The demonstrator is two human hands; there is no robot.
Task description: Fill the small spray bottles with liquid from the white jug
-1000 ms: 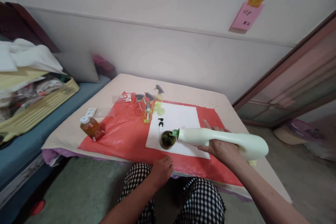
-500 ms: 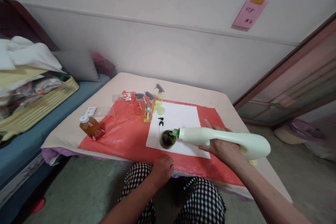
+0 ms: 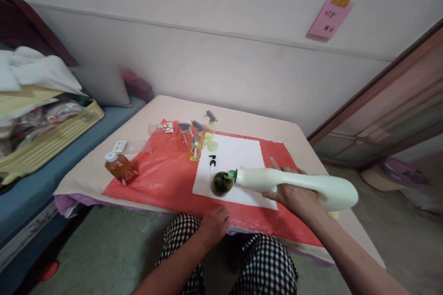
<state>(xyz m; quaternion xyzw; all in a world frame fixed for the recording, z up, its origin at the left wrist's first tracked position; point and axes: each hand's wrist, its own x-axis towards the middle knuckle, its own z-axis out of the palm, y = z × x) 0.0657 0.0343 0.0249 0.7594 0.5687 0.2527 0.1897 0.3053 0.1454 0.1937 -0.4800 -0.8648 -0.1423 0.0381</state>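
Observation:
My right hand (image 3: pixel 294 189) is wrapped round a large pale green plastic bottle (image 3: pixel 259 178) with a handle, tipped nearly level. Its green spout meets the top of a rounded dark bottle (image 3: pixel 221 184) on a white cloth (image 3: pixel 242 152); whether liquid is flowing I cannot tell. Behind the dark bottle lies a black pump head (image 3: pixel 212 161) with a pale tube. My left hand (image 3: pixel 216 221) rests closed by my knee at the table's near edge, its fingers curled, holding nothing that shows.
Several spray bottles (image 3: pixel 195 140) stand beyond the white cloth on a red plastic sheet (image 3: pixel 162 173). Farther left is a capped bottle of amber liquid (image 3: pixel 121 168). A bed (image 3: pixel 114 122) adjoins the table on the left; a bin (image 3: pixel 387 173) stands on the floor at right.

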